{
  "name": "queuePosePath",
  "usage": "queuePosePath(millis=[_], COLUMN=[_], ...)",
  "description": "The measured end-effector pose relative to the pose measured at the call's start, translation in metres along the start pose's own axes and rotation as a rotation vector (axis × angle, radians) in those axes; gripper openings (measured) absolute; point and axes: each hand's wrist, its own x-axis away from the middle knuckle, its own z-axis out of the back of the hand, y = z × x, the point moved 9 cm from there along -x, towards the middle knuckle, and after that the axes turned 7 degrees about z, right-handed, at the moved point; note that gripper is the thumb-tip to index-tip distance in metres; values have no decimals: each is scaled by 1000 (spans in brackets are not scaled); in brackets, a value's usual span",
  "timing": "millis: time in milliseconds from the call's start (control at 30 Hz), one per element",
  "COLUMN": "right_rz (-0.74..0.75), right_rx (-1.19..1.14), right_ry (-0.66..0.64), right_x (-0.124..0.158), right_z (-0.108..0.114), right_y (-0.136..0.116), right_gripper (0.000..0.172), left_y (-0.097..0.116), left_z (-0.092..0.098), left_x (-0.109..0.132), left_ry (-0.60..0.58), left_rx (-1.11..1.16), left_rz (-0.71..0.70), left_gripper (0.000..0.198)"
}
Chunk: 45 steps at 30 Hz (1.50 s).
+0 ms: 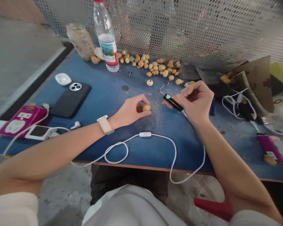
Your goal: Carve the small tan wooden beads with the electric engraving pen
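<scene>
My left hand (134, 110) is closed in a pinch, with a small tan gourd (146, 107) between thumb and fingers. To the right, my right hand (194, 102) has curled fingers drawn together over the table. A black pen-shaped electric tool (173, 103) lies right against its fingers, and a white cable leaves the tool's rear end. Whether those fingers grip the tool or something small is hidden. An orange patch (167, 104) shows beneath the tool. Beyond it, a gourd with a dark hole (149, 82) sits alone on the blue table (136, 150).
Many small gourds (155, 66) line the perforated metal panel (179, 31). A water bottle (108, 51) stands beside them. At left are a phone (70, 99), white case (63, 79), earbud (75, 125) and pink power strip (25, 117). A cable switch (145, 134) lies near the front edge.
</scene>
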Motion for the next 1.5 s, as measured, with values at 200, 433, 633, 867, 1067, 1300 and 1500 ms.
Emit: queuePosePath(millis=[200, 433, 633, 867, 1067, 1300, 1500], right_rz=[-41, -64, -118, -138, -15, -2, 40], right_rx=[191, 231, -167, -207, 463, 789, 758], right_ry=[-45, -103, -75, -101, -296, -501, -486], right_x=[9, 10, 11, 9, 14, 24, 23], right_z=[9, 4, -4, -6, -5, -12, -14], right_y=[18, 42, 41, 40, 46, 69, 65], right_gripper=[40, 39, 54, 54, 34, 37, 33], left_y=[0, 3, 1, 0, 1, 2, -2], left_z=[-1, -1, 0, 0, 2, 0, 2], left_x=[-1, -1, -1, -1, -1, -2, -6], left_ry=[17, 19, 8, 8, 22, -6, 19], left_rx=[5, 10, 10, -1, 3, 39, 47], left_rz=[-26, -65, -45, -20, -59, -85, -77], left_gripper=[30, 29, 29, 30, 30, 27, 28])
